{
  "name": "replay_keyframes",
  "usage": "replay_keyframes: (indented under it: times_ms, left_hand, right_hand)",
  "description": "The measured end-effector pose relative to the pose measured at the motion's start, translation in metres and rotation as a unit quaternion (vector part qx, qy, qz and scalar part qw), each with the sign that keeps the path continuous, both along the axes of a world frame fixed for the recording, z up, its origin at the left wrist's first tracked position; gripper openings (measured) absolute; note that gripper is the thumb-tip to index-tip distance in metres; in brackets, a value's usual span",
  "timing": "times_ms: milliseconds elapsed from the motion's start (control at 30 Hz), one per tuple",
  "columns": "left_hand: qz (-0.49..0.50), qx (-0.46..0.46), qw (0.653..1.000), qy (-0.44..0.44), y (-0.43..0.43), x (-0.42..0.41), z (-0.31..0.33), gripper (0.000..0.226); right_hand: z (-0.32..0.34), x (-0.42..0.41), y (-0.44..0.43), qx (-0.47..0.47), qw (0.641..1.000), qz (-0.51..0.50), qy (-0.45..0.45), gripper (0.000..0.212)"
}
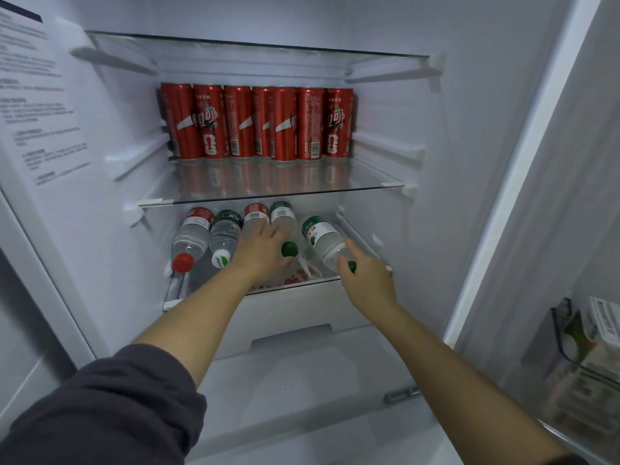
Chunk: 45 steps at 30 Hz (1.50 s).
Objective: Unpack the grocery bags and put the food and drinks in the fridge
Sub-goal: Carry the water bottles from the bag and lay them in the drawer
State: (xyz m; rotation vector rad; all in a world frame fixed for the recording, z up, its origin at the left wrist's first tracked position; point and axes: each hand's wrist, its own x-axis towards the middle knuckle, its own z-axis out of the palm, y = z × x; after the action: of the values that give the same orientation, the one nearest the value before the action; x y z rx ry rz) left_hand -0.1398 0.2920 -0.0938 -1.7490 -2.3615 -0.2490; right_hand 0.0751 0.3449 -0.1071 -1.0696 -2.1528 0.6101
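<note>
The fridge stands open in the head view. Several red cans (258, 124) line the back of the middle glass shelf (278, 191). Below it, several water bottles lie on their sides on the lower shelf (295, 285). My left hand (265, 251) rests flat over a red-label bottle (255, 216) and a green-cap bottle (285, 226), fingers spread. My right hand (364, 280) grips the cap end of the rightmost green-label bottle (323, 239), which lies tilted. A red-cap bottle (191, 238) and a white-cap bottle (224, 236) lie at the left.
A white bag with red print (295, 275) lies under the bottles near the shelf front. A white drawer (302, 317) sits below. The door bin (583, 360) at right holds cartons. The top glass shelf (255, 50) is bare.
</note>
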Motion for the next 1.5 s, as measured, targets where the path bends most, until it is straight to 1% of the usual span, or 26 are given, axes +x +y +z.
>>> replay_keyframes:
  times_ms: [100, 233, 367, 467, 567, 633, 733, 800, 900, 967, 1033, 1233, 1300, 1367, 1500]
  left_hand:
    - [-0.003, 0.008, 1.000, 0.011, 0.003, -0.003, -0.005, 0.071]
    - [-0.007, 0.003, 0.999, 0.038, 0.004, -0.005, -0.008, 0.067]
    - [-0.044, 0.000, 0.997, 0.056, -0.003, -0.013, 0.000, 0.072]
    - [-0.067, 0.020, 0.996, 0.061, -0.013, -0.023, 0.011, 0.075]
    - [-0.028, 0.002, 0.997, 0.073, -0.024, -0.038, 0.009, 0.080]
    - [0.000, -0.010, 0.998, 0.066, -0.029, -0.047, 0.006, 0.081]
    - [0.003, -0.008, 0.999, 0.051, -0.033, -0.053, 0.004, 0.080]
    - [0.006, -0.002, 0.998, 0.058, -0.032, -0.052, 0.003, 0.080]
    - [0.019, 0.010, 0.998, 0.066, -0.030, -0.052, 0.000, 0.080]
    - [0.021, 0.023, 0.997, 0.069, -0.029, -0.052, -0.002, 0.080]
    - [0.024, 0.038, 0.996, 0.071, -0.027, -0.052, -0.005, 0.079]
    - [0.028, 0.064, 0.995, 0.077, -0.025, -0.049, -0.008, 0.078]
    - [0.034, 0.057, 0.996, 0.066, -0.026, -0.048, -0.005, 0.078]
    - [0.043, 0.054, 0.997, 0.029, -0.027, -0.045, -0.001, 0.077]
    - [0.060, 0.093, 0.992, -0.057, -0.030, -0.039, 0.003, 0.067]
  right_hand:
    - [0.000, -0.019, 0.012, -0.034, 0.999, 0.009, 0.000, 0.054]
    - [0.002, -0.049, 0.024, -0.027, 0.998, 0.020, -0.050, 0.054]
    - [0.010, -0.072, 0.042, -0.063, 0.996, 0.026, -0.063, 0.049]
    - [0.015, -0.079, 0.057, -0.099, 0.992, 0.052, -0.061, 0.049]
    - [0.020, -0.086, 0.068, -0.116, 0.988, 0.076, -0.067, 0.051]
    - [0.026, -0.088, 0.072, -0.117, 0.987, 0.074, -0.083, 0.046]
    - [0.038, -0.092, 0.080, -0.100, 0.986, 0.064, -0.113, 0.044]
    - [0.046, -0.098, 0.083, -0.109, 0.985, 0.078, -0.110, 0.046]
    - [0.047, -0.111, 0.090, -0.107, 0.983, 0.100, -0.108, 0.060]
    - [0.042, -0.118, 0.096, -0.104, 0.984, 0.107, -0.099, 0.064]
    - [0.036, -0.123, 0.104, -0.107, 0.983, 0.111, -0.098, 0.065]
    - [0.031, -0.128, 0.115, -0.111, 0.982, 0.124, -0.085, 0.060]
    - [0.032, -0.128, 0.114, -0.111, 0.984, 0.119, -0.073, 0.055]
    - [0.032, -0.129, 0.113, -0.115, 0.985, 0.113, -0.061, 0.050]
    - [0.027, -0.128, 0.103, -0.102, 0.990, 0.078, -0.051, 0.054]
